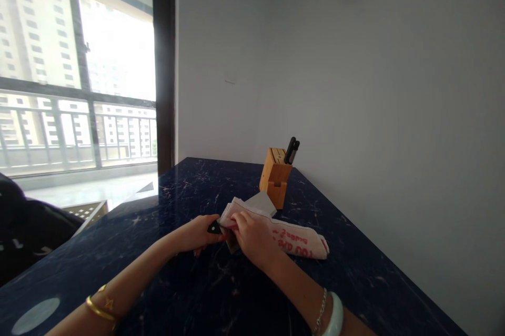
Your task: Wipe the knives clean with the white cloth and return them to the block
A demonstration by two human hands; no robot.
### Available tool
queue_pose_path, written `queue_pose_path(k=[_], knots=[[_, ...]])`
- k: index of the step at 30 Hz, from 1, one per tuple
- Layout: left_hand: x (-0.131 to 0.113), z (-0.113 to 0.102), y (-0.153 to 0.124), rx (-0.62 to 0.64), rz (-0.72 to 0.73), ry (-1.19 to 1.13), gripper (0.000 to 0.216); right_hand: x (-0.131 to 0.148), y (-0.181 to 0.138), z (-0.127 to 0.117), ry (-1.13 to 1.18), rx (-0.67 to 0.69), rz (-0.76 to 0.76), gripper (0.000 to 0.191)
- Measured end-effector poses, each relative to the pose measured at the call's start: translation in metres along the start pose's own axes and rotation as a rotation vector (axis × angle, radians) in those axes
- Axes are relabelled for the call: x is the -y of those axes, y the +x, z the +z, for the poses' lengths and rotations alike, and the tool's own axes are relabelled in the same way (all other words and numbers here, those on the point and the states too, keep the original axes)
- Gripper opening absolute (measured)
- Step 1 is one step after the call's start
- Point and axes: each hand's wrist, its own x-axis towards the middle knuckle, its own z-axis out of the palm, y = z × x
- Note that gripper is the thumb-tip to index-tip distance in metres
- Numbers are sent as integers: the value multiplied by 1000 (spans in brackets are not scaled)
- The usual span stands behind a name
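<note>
My left hand [199, 233] is closed around the black handle [214, 228] of a cleaver whose wide grey blade [261, 202] points toward the wall. My right hand [252, 236] pinches a white cloth with red lettering [292, 238] against the blade; the cloth drapes over the blade and trails to the right on the dark blue marble counter [197, 294]. Just behind the blade stands a wooden knife block [275, 175] with black handles [292, 150] sticking out of its top.
The counter runs along a white wall [374, 89] on the right and far side. A large window with a dark frame [163, 62] is at the left, showing a balcony railing and buildings. A dark object [23, 225] sits at the left edge.
</note>
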Motion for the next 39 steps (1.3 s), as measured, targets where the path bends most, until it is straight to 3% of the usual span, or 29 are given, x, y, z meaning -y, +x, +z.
queue_pose_path(k=[8, 14, 21, 26, 32, 39], knots=[[1, -2, -2, -14, 41, 57, 45, -12, 2, 0, -64, -62, 153, 26], [0, -3, -5, -36, 22, 110, 46, 2, 0, 4, -50, 29, 3, 29], [-11, -7, -10, -114, 37, 305, 46, -6, 3, -3, -110, -45, 143, 26], [-15, -8, -12, -184, 68, 431, 39, 4, -5, -2, -60, -13, 18, 26], [-10, -9, -10, -218, 78, 580, 40, -1, -1, -7, -67, -62, 74, 23], [-6, -9, -9, -203, 64, 568, 37, 19, -5, -6, -124, -9, -118, 22]])
